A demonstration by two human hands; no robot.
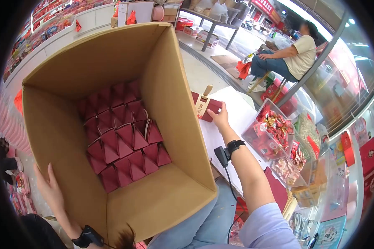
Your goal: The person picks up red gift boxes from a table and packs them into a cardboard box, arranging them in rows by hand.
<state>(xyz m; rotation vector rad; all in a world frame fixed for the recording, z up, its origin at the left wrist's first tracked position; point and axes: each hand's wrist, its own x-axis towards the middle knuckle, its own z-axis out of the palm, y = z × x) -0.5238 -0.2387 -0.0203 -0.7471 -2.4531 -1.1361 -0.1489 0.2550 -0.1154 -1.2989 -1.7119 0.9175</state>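
A large cardboard box [75, 54] tilts toward me with its open top facing me. Inside it, rows of dark red, pointed gift boxes [126, 135] are packed, some with thin cord loops. My left hand [52, 193] grips the left side of the cardboard box, fingers pointing up along its edge. Just beyond the right wall, my right hand [219, 117] is closed on a dark red gift box [214, 106]. On that box sits a cream-coloured tag [202, 106] with red characters. The cardboard partly hides this gift box.
To the right, a clear plastic bin [268, 130] holds red-wrapped sweets on a white table [232, 110]. Dark red card pieces [276, 186] lie nearer me. A cable hangs from my right wrist device [223, 156]. Another person [293, 54] sits near the doorway.
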